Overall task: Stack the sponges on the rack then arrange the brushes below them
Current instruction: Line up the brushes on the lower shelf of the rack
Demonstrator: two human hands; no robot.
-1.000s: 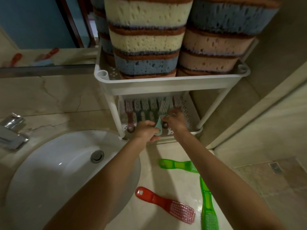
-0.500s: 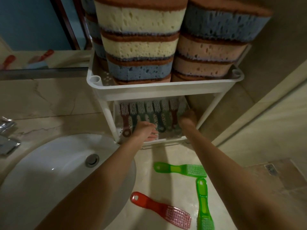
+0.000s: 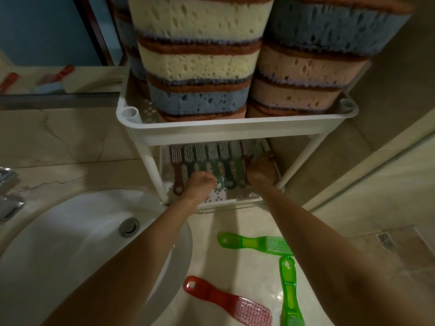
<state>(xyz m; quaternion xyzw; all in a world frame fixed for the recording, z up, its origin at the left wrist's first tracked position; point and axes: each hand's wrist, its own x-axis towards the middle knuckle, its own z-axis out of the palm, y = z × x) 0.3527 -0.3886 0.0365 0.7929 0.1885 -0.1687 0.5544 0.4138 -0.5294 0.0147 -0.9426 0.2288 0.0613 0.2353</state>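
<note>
Left hand (image 3: pixel 202 183): fingers curled over the handles of the brush row (image 3: pixel 223 158); grip cannot be told.
Right hand (image 3: pixel 261 170): at the row's right end, fingers hidden.
Sponges (image 3: pixel 200 64): stacked on the rack (image 3: pixel 235 132) above both hands.
Green brushes (image 3: pixel 254 243), red brush (image 3: pixel 226 300): behind the hands.
Sink (image 3: pixel 70 243): under the left forearm.

A white basin (image 3: pixel 70 243) is sitting at the lower left of the frame, set into the marble surface (image 3: pixel 58 177). Its metal drain plug (image 3: pixel 128 225) is showing. A chrome faucet (image 3: pixel 9 196) is projecting in from the left edge. A mirror (image 3: pixel 47 31) is occupying the upper left.
</note>
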